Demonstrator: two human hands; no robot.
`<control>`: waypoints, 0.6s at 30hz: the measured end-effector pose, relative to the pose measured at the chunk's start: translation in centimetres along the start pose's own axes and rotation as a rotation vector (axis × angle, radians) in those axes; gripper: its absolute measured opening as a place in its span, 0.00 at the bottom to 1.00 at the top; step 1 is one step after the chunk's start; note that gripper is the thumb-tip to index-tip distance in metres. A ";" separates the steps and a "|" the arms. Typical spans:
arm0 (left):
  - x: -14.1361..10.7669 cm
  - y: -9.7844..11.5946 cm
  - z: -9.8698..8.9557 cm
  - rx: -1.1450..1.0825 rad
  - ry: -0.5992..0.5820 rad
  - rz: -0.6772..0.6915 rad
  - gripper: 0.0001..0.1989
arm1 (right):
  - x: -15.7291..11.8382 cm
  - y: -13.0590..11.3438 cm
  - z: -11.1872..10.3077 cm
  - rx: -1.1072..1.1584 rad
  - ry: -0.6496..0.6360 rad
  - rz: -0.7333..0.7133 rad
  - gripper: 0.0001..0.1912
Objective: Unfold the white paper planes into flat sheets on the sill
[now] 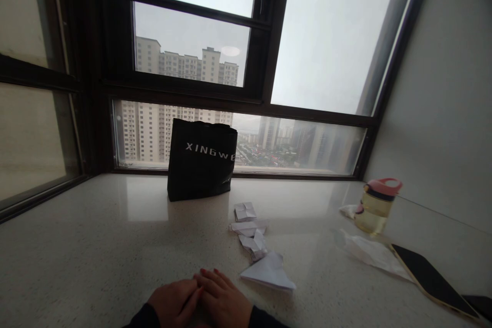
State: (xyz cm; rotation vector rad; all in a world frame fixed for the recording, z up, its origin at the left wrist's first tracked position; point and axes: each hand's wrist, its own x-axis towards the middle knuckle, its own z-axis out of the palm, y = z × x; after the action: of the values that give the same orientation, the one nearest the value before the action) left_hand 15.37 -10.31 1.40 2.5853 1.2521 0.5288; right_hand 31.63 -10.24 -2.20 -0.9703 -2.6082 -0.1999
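Observation:
My left hand and my right hand rest together on the speckled white counter, at the bottom of the view. The left one is closed, its fingers curled and partly hidden. Over its fingertips lie the outstretched fingers of the right, with red nails; nothing shows in either hand. Just right of them is a folded paper triangle. Behind it, in a line going away from me, lie a crumpled-looking folded paper piece, a flat folded paper strip and a small creased paper square.
A black bag stands upright near the window. At the right are a bottle with a pink lid, a crumpled clear plastic wrapper and a dark phone. A wall bounds the right side.

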 end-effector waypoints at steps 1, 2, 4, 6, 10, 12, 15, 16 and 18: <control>0.0 0.1 -0.1 0.002 0.001 0.001 0.20 | 0.0 0.0 0.0 0.003 0.000 0.002 0.24; 0.0 0.1 -0.1 0.005 0.003 0.005 0.20 | 0.0 0.0 0.0 0.005 0.000 0.002 0.23; -0.1 0.2 -0.2 0.013 0.008 0.015 0.20 | 0.0 0.0 0.0 0.011 -0.002 0.002 0.24; -0.1 0.1 -0.2 0.023 0.004 0.024 0.20 | 0.0 0.0 0.0 0.019 -0.005 -0.001 0.24; 0.0 -0.1 0.0 0.036 -0.016 0.023 0.21 | 0.0 0.0 -0.1 0.028 0.003 0.010 0.24; 0.0 -0.2 0.1 0.031 -0.015 0.023 0.21 | 0.1 0.1 0.0 0.030 0.004 0.013 0.24; 0.1 -0.4 0.3 0.012 -0.002 0.021 0.21 | 0.0 0.2 0.2 0.028 -0.004 0.011 0.23; 0.1 -0.4 0.4 0.006 0.003 0.021 0.21 | 0.0 0.2 0.2 0.024 -0.003 0.013 0.24; 0.1 -0.4 0.5 0.000 0.012 0.022 0.21 | 0.0 0.1 0.3 0.023 -0.002 0.013 0.24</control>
State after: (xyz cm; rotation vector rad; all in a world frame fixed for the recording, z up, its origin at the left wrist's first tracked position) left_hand 15.33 -10.01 0.87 2.6024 1.2283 0.5500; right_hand 31.66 -10.09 -2.46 -0.9799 -2.5993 -0.1661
